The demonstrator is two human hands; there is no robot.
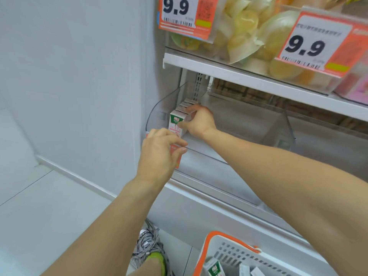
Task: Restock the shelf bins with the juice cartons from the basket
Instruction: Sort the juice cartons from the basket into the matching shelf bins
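A clear shelf bin holds a row of small white juice cartons along its left wall. My right hand reaches into the bin and grips the front carton, which stands upright with a green top and pink print. My left hand is at the bin's front wall, where thumb and forefinger pinch the edge bearing an orange label. At the bottom right the white basket with an orange rim holds more cartons.
A white wall closes the left side. The shelf above carries clear bins of yellow packs with orange 9.9 price tags. A clear divider bounds the bin's right side. A grey shoe stands on the floor beside the basket.
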